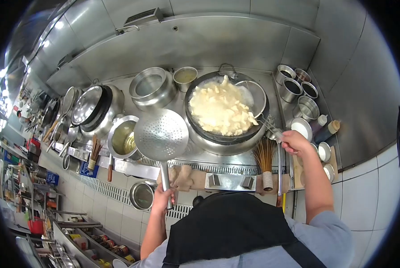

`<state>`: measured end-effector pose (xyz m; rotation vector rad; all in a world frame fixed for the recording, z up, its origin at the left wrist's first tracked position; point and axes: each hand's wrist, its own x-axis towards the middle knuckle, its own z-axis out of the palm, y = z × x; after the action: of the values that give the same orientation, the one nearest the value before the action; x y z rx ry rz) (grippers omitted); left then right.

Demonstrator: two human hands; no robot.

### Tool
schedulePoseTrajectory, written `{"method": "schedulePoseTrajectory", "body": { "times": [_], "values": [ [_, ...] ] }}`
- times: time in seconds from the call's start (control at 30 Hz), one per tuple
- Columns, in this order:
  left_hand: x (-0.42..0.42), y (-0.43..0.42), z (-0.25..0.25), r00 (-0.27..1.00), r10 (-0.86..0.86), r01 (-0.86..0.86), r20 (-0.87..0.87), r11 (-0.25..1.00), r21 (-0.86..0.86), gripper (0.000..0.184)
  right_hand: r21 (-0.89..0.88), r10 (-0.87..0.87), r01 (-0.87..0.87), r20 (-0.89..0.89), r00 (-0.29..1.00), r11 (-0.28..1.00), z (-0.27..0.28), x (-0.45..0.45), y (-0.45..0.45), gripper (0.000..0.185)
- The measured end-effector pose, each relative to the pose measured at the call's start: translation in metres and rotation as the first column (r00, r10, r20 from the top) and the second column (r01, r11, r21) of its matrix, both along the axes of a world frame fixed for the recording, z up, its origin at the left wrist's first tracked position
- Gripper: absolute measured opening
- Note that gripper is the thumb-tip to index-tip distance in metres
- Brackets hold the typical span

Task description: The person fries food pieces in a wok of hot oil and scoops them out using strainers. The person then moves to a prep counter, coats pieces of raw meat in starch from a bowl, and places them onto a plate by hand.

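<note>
My left hand (163, 199) is closed round the handle of a perforated skimmer (161, 135), its broad round bowl raised over the front of the stove. My right hand (295, 142) grips the handle of a wire strainer (254, 99), whose round hoop dips into the right side of the wok (191, 121). Pale, chunky pieces of food (220, 107) are heaped in the wok, with whitish foam or steam around them; I cannot tell what food it is. The skimmer is apart from the wok, to its left.
A steel pot (151, 89) and a small pot (185, 77) stand behind the skimmer; a pan of yellowish liquid (123, 137) is to its left. Sauce containers (291, 89) and bottles (328, 129) line the right side. A bamboo brush (266, 165) stands at the stove's front edge.
</note>
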<state>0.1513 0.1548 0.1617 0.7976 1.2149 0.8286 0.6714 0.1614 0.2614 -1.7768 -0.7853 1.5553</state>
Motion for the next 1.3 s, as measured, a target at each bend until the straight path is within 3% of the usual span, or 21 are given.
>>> {"method": "schedulePoseTrajectory", "body": {
  "times": [0.07, 0.1, 0.33, 0.5, 0.77, 1.03, 1.3],
  "values": [
    [0.0, -0.002, 0.009, 1.0, 0.005, -0.005, -0.01, 0.999, 0.049, 0.037, 0.058, 0.039, -0.038, -0.024, 0.999, 0.998, -0.025, -0.004, 0.015, 0.01],
    [0.001, -0.001, 0.014, 0.999, 0.016, -0.015, -0.03, 0.999, 0.044, 0.04, 0.018, -0.031, 0.034, -0.102, 0.994, 0.999, -0.027, -0.017, 0.021, 0.009],
    [-0.002, 0.002, 0.05, 0.999, 0.033, -0.029, -0.042, 0.995, 0.093, 0.046, 0.053, 0.054, -0.042, -0.243, 0.969, 0.998, -0.031, -0.009, 0.023, 0.009],
    [0.0, 0.017, 0.056, 1.0, 0.026, -0.025, -0.007, 0.992, 0.12, 0.043, 0.11, -0.078, 0.147, -0.473, 0.877, 0.983, -0.054, -0.042, 0.024, 0.007],
    [0.012, 0.038, 0.089, 0.999, -0.031, 0.034, -0.035, 0.995, 0.093, 0.04, 0.162, -0.134, 0.23, -0.457, 0.88, 0.959, -0.03, -0.043, -0.007, 0.01],
    [0.036, 0.066, 0.091, 0.987, -0.159, 0.154, 0.02, 0.978, 0.139, 0.04, 0.227, -0.215, 0.292, -0.311, 0.926, 0.929, -0.006, -0.041, -0.01, 0.003],
    [0.056, 0.083, 0.081, 0.979, -0.203, 0.201, 0.008, 0.974, 0.105, 0.045, 0.273, -0.23, 0.326, -0.332, 0.915, 0.905, 0.014, -0.036, -0.018, 0.003]
  ]
}}
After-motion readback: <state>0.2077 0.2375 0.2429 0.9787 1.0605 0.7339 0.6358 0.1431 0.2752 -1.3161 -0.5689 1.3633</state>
